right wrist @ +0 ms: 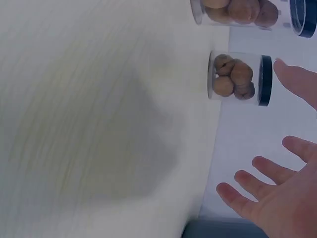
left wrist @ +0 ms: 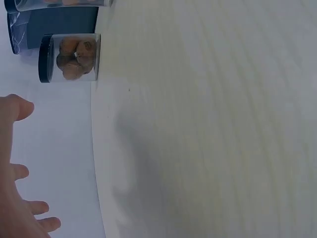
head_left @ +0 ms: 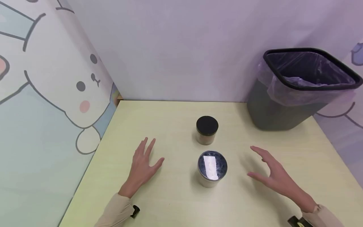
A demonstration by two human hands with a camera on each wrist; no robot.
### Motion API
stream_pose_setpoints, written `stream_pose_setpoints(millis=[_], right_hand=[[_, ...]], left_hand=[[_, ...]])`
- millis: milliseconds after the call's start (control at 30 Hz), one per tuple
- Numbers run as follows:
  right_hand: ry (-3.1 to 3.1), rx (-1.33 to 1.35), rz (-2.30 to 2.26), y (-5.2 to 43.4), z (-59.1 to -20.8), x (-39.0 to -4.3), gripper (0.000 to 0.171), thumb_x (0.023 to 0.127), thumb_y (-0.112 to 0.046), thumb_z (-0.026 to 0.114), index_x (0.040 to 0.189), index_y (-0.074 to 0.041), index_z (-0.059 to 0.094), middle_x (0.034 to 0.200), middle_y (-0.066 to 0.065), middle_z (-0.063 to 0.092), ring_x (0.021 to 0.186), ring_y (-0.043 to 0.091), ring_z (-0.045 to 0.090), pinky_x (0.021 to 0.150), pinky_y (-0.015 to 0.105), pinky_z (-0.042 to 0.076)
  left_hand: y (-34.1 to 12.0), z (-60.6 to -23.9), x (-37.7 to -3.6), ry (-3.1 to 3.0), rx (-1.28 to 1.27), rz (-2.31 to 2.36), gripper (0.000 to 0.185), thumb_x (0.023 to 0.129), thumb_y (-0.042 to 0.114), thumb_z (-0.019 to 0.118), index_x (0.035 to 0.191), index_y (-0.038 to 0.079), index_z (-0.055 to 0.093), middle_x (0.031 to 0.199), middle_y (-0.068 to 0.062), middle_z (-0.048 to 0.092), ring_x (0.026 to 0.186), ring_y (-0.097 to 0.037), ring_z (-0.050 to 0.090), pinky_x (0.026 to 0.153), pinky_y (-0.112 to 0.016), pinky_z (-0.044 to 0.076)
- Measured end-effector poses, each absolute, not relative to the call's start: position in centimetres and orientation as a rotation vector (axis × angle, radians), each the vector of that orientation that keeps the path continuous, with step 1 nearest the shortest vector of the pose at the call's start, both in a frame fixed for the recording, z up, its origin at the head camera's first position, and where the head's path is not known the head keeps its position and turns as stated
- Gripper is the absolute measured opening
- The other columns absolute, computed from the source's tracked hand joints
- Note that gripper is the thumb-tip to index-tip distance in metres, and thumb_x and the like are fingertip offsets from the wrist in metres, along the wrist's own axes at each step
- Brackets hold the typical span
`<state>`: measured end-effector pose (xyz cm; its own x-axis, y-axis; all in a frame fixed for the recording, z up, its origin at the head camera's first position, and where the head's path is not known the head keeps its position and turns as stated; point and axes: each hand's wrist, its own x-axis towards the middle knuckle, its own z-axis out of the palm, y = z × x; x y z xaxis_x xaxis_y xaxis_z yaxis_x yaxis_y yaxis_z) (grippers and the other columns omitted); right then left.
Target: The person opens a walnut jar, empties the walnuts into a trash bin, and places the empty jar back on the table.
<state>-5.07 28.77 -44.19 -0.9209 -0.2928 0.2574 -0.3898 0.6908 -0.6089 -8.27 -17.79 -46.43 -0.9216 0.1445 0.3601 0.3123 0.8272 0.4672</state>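
Two clear jars stand upright on the table, one behind the other. The nearer jar (head_left: 210,179) has a shiny dark lid with a bright reflection on it. Behind it is a smaller jar (head_left: 205,138) with a flat black lid (head_left: 207,125). Through their clear walls, both wrist views show round brown nut-like pieces (right wrist: 241,73). To the left of the jars, my left hand (head_left: 141,170) hovers with fingers spread, holding nothing. On the other side my right hand (head_left: 276,176) is held over the table, thumb apart from the fingers, apart from both jars.
A grey trash bin (head_left: 279,108) with a black rim and a translucent liner stands at the table's back right corner. Pale curtain-like walls rise behind the table (head_left: 158,123), and a cartoon-printed sheet (head_left: 51,126) hangs along the left side.
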Motion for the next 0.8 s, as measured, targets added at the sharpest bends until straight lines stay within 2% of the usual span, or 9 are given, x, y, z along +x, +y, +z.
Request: stream_pose_setpoints(millis=[167,367,533,800], right_hand=[[-2.702,0.605,1.175,27.8,-44.0,-5.2,0.09,0.066,-0.013,0.087,0.143,-0.016,0.039,0.139,0.003,0.046,0.126,0.001,0.038,0.09,0.01,0.036],[-2.662,0.654,1.242,25.9,-42.8,-4.8,0.088,0.062,-0.004,0.087,0.138,-0.009,0.044,0.133,0.002,0.049,0.121,0.005,0.045,0.087,0.014,0.041],[-2.673,0.669,1.309,24.4,-41.3,-4.5,0.083,0.063,0.0,0.086,0.135,-0.002,0.045,0.131,0.008,0.051,0.12,0.009,0.047,0.087,0.019,0.044],[-2.691,0.697,1.425,24.6,-43.7,-5.1,0.088,0.066,-0.012,0.087,0.141,-0.017,0.041,0.136,-0.003,0.048,0.124,0.012,0.045,0.09,0.022,0.043]], left_hand=[[-17.4,-46.2,-8.1,-2.695,-0.35,-0.858,0.077,0.082,0.038,0.07,0.148,0.022,0.033,0.151,-0.011,0.027,0.137,-0.03,0.026,0.097,-0.06,0.03],[-16.9,-45.9,-7.7,-2.689,-0.351,-1.002,0.075,0.083,0.036,0.07,0.147,0.027,0.033,0.152,-0.005,0.026,0.136,-0.026,0.027,0.094,-0.057,0.038],[-16.3,-45.6,-7.5,-2.7,-0.345,-1.12,0.072,0.085,0.037,0.069,0.147,0.027,0.034,0.152,0.0,0.025,0.137,-0.022,0.026,0.092,-0.058,0.04],[-15.4,-45.4,-7.2,-2.66,-0.399,-1.194,0.071,0.085,0.032,0.07,0.146,0.032,0.034,0.15,0.003,0.028,0.136,-0.019,0.028,0.095,-0.056,0.038]])
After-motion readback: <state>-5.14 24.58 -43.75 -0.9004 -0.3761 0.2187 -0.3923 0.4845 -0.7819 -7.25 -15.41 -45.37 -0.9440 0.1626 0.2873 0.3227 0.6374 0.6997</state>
